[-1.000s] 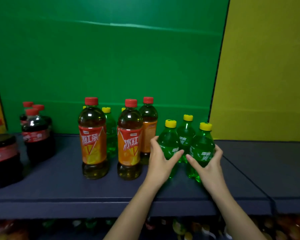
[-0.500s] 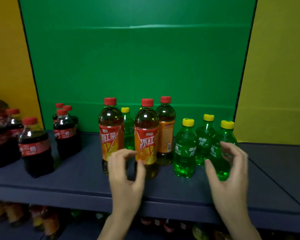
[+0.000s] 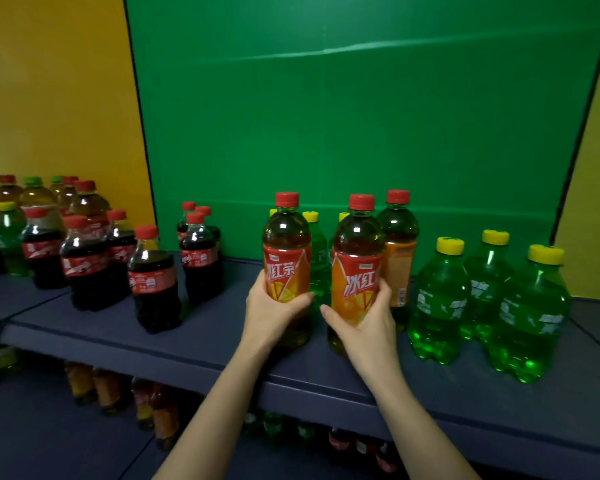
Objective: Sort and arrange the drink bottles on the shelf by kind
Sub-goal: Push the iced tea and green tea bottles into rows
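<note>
Drink bottles [image 3: 198, 261] stand in loose clusters on the dark blue shelf [image 3: 222, 327] I am looking down at. My left hand [image 3: 274, 313] is wrapped round the lower label of the left tea bottle [image 3: 286, 268], thumb across the front. My right hand [image 3: 364, 320] grips the right tea bottle [image 3: 357, 271] just beside it in the same way. The two hands are apart, each clamped on its own bottle. Both bottles are upright, with red caps and amber liquid, and I cannot tell whether their bases sit on the shelf. The left orange-and-red label reads 冰红茶 in white; on the right one I can read only 冰红, the rest being turned away. A third tea bottle [image 3: 399, 244] stands behind the right one, showing the orange side of its label with a barcode. Rear green bottles [image 3: 317, 258] with yellow caps show between and behind the held pair. To the right, three green soda bottles [image 3: 439, 303] with yellow caps stand close together, their white lettering too blurred for me to read. To the left are cola bottles [image 3: 153, 282] with red caps and red labels, the script unreadable, and farther left a mixed crowd [image 3: 39, 220] of cola, tea and green bottles. Lower bottles [image 3: 160, 407] show dimly beneath the shelf.
</note>
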A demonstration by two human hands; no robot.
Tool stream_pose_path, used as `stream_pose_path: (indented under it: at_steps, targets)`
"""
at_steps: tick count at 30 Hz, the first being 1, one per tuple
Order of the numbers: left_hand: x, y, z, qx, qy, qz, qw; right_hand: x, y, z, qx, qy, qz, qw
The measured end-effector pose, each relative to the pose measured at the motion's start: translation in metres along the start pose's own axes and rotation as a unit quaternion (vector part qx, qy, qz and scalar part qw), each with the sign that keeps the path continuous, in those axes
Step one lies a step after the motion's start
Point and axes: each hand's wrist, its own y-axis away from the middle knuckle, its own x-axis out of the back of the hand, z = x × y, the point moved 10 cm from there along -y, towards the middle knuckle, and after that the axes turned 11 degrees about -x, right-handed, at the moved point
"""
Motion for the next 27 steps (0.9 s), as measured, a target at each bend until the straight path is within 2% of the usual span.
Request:
stream_pose_path:
  at_steps: [5, 12, 20, 27]
  targets:
    - [0.015, 0.019, 0.012, -0.037, 0.009, 0.012, 0.999, -0.002, -0.004, 0.004, -0.013, -0.010, 0.006, 1.000]
    - [0.067, 0.041, 0.028, -0.072, -0.011, 0.069, 0.995, -0.026, 0.017, -0.017, 0.001, -0.109, -0.075, 0.991]
    - [0.188, 0.055, 0.033, -0.077, -0.042, 0.173, 0.981, -0.107, 0.055, -0.057, -0.011, -0.187, -0.160, 0.969]
    - [0.328, 0.073, 0.018, -0.062, -0.086, 0.225, 0.969, -0.222, 0.107, -0.096, -0.020, -0.206, -0.237, 0.949]
